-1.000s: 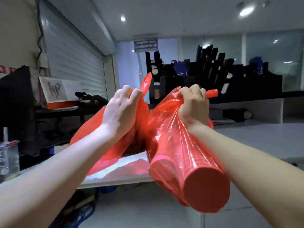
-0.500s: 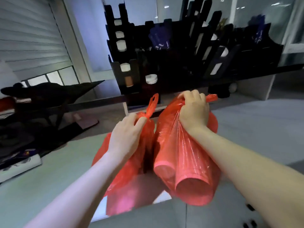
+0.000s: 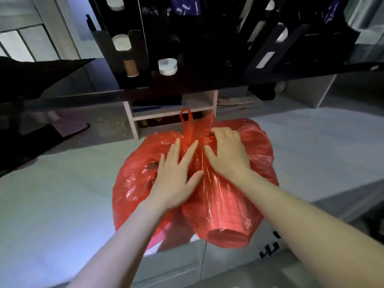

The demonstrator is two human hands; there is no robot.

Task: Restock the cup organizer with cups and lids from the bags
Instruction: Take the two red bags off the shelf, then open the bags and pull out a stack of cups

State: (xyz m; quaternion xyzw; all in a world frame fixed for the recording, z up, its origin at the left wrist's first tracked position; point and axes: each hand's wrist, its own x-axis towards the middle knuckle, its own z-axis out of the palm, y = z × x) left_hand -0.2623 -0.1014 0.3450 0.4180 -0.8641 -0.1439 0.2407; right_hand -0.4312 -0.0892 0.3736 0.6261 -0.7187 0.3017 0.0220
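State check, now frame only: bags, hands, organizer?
Left red bag: on the counter, top tied shut.
Right red bag: lying on the counter, cup stack inside.
Left hand: open, flat on the bag.
Right hand: fingers at the knot.
Cup organizer: partly stocked.

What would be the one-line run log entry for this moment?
bags: two red bags on counter | left hand: flat on bag | right hand: at knot | organizer: behind

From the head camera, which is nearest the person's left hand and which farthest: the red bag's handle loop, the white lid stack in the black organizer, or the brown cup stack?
From the left hand:
1. Handle loop, just above the fingertips.
2. White lid stack, higher, in the organizer.
3. Brown cup stack, up and left; nearly level with the lids, so that call is close.
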